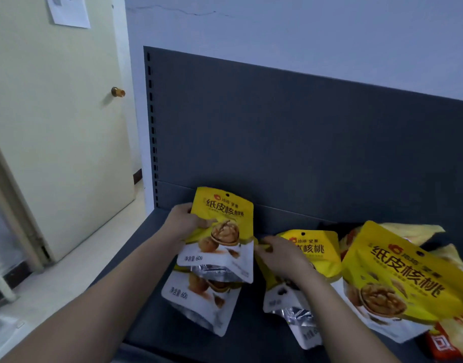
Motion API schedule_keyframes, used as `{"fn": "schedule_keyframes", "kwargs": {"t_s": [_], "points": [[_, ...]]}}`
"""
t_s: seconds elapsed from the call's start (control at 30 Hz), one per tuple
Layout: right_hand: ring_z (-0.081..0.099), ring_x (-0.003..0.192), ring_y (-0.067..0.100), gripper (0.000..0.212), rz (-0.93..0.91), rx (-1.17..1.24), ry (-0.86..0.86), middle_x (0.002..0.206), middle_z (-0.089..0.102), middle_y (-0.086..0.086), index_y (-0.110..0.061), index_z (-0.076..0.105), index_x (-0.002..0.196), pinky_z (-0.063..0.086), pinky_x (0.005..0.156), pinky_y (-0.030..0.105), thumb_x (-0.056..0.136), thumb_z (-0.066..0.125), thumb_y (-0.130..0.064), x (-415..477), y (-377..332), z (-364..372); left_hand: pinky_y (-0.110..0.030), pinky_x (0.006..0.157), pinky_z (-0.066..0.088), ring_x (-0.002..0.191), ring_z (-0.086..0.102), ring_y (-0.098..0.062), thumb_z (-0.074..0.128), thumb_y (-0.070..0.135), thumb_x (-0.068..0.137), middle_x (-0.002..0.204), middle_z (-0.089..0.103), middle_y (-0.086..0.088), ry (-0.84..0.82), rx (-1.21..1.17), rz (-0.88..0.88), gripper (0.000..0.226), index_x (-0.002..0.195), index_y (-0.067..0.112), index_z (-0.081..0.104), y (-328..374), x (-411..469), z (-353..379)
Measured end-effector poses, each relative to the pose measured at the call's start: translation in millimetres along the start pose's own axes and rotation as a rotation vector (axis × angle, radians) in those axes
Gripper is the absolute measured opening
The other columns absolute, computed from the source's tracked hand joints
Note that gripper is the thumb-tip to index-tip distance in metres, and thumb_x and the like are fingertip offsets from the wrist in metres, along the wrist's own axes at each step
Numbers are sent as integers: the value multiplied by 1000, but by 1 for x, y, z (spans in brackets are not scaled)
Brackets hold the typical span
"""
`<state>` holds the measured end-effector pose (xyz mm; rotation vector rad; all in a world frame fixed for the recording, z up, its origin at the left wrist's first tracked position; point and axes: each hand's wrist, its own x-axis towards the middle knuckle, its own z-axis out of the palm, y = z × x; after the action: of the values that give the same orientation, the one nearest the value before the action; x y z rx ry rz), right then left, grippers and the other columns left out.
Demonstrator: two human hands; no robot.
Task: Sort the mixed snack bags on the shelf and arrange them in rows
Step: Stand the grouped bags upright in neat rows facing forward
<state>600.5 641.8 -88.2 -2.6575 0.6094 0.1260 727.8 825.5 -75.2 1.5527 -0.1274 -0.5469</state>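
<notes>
While the left hand (184, 221) grips a walnut bag (222, 231), the right hand (280, 255) presses another bag (319, 252) on the grey shelf (146, 258).

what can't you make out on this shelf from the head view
- Second walnut bag, head view: its top half is covered by the walnut bag in the left hand.
- Middle walnut bag: partly covered by the right hand.
- Red packet: cut off by the frame edge, kind unreadable.
- Small print on all bags: blurred.
</notes>
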Motion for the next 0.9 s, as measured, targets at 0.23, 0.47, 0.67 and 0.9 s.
{"fn": "schedule_keyframes", "kwargs": {"t_s": [0.23, 0.47, 0.67, 0.9], "points": [[47, 131, 26, 53, 61, 891, 118, 151, 40, -1, -25, 30, 150, 43, 105, 47, 102, 41, -45, 8, -14, -19, -43, 74, 56, 84, 69, -28, 61, -8, 83, 96, 74, -9, -77, -226, 237, 28, 102, 13, 66, 21, -2, -10], [68, 90, 30, 12, -146, 870, 308, 92, 71, 12, -6, 71, 91, 55, 79, 53, 94, 64, -16, 9, -26, -29, -42, 74, 58, 87, 70, -29, 66, -5, 82, 99, 73, -14, -54, -93, 312, 24, 103, 6, 67, 9, 1, -15], [64, 79, 35, 21, -158, 938, 500, 81, 69, 16, -1, 69, 80, 56, 70, 48, 95, 61, -14, 27, -36, -39, -25, 65, 55, 81, 71, -15, 69, -1, 82, 86, 76, 2, 26, 31, 338, 19, 94, 13, 71, 4, 4, -26], [60, 92, 21, 16, -98, 715, 243, 102, 68, 6, -14, 67, 100, 51, 82, 39, 100, 52, -19, 49, -23, -29, -39, 79, 56, 85, 72, -22, 73, 0, 79, 89, 76, -2, -8, 260, 296, 19, 90, 16, 73, -1, 9, -36]]}}
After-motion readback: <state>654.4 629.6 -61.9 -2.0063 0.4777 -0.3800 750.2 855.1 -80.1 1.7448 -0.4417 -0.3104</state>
